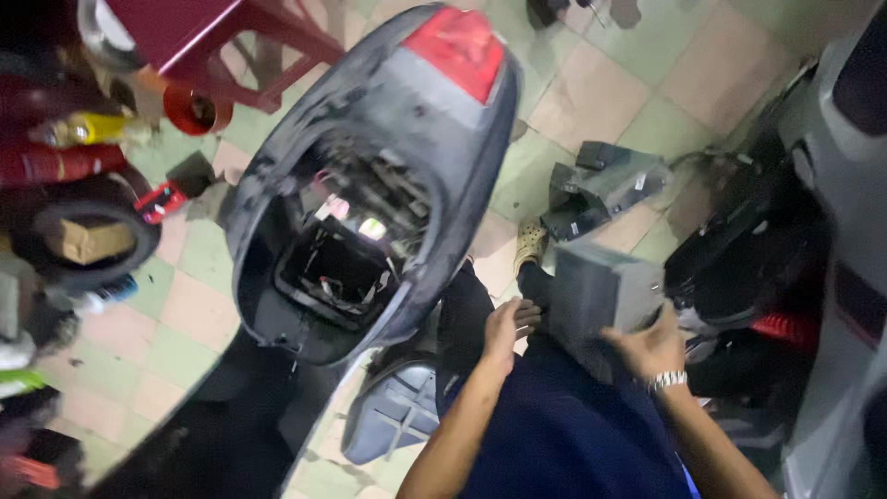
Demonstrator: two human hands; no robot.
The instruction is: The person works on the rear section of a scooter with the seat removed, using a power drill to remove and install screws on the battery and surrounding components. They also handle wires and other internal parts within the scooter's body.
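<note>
Grey plastic box (605, 296) sits on my lap at near right, gripped by my right hand (652, 349) along its near edge. My left hand (506, 328) lies open and empty just left of it. Left of that stands the opened scooter body (370, 176).

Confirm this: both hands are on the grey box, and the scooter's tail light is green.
Not quite. The head view shows the tail light is red, not green. The left hand and right hand are indeed on the grey box.
</note>
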